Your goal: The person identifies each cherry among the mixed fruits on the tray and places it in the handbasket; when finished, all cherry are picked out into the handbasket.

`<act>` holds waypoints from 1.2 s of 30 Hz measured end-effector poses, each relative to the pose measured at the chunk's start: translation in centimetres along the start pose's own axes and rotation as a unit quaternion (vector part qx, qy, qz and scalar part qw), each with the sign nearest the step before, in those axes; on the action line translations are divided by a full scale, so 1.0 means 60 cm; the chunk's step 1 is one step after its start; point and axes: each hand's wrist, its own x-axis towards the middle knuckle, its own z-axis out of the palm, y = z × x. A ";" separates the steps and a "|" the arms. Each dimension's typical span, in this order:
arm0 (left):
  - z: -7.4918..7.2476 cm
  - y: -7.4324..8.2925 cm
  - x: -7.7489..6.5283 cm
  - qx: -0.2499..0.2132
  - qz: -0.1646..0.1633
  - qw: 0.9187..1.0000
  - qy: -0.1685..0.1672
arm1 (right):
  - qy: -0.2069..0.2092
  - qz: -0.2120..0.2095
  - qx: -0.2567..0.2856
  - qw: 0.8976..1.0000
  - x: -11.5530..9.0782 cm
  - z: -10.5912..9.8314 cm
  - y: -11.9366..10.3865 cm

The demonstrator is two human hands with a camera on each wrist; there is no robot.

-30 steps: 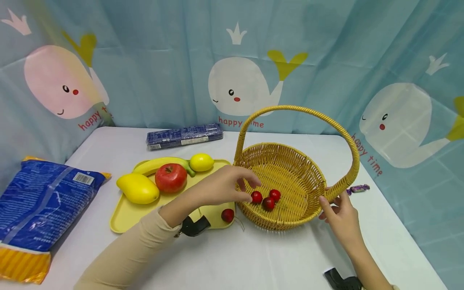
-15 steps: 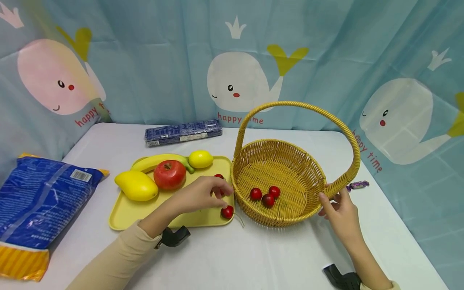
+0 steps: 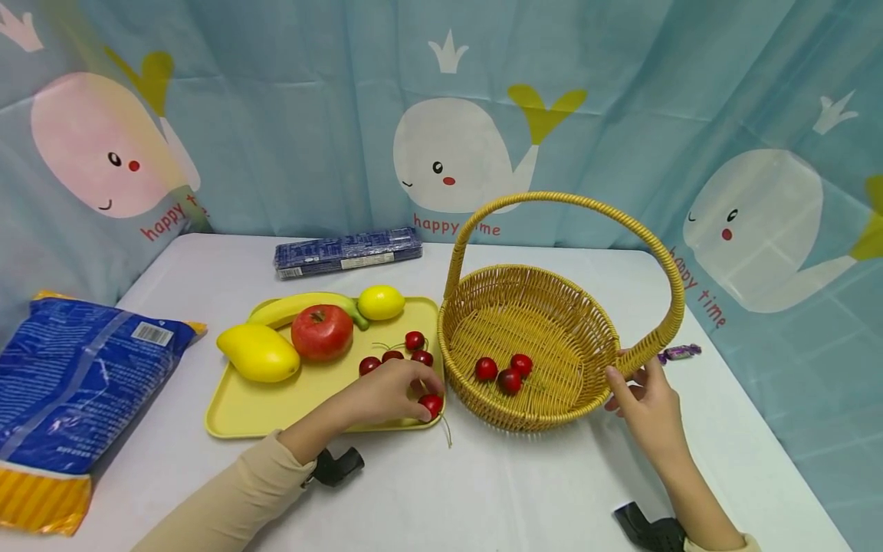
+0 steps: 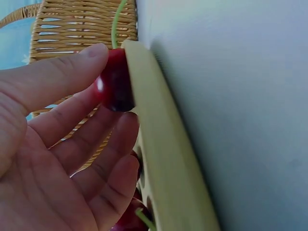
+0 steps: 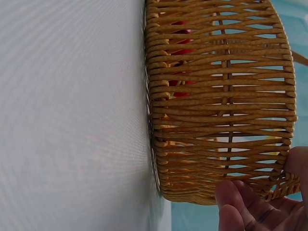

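My left hand (image 3: 386,392) is over the right front corner of the yellow tray (image 3: 255,410), its thumb and fingers around a red cherry (image 3: 431,404) at the rim. In the left wrist view that cherry (image 4: 115,84) touches the tray's edge, its green stem pointing away. Several more cherries (image 3: 415,341) lie on the tray behind the hand, some partly hidden. Beside the tray stands a woven basket (image 3: 552,322) with a tall handle and three cherries (image 3: 509,381) inside. At its right side my right hand (image 3: 651,414) grips the rim near the handle's base.
The tray also holds a banana (image 3: 297,308), a red apple-like fruit (image 3: 322,333), a lemon (image 3: 381,303) and a yellow mango (image 3: 258,353). A blue packet (image 3: 348,251) lies behind; a large blue bag (image 3: 90,383) is left, a purple-wrapped candy (image 3: 681,353) right.
My left hand has moved left and down from over the basket to the cherry at the tray's front corner, uncovering cherries behind it. The right hand stays on the basket.
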 end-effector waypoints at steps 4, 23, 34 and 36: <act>0.001 0.000 -0.001 0.001 0.000 1.000 -0.004 | 0.001 0.000 0.005 1.000 -0.001 0.001 -0.004; -0.010 -0.001 -0.010 0.017 0.013 1.000 -0.002 | 0.000 0.009 0.002 1.000 -0.002 0.002 -0.005; -0.049 0.039 -0.024 0.023 0.035 0.999 0.011 | 0.002 0.004 0.001 1.000 -0.001 0.000 -0.005; -0.056 0.048 -0.025 0.022 0.054 0.998 0.018 | 0.002 0.005 -0.001 1.000 -0.001 0.000 -0.005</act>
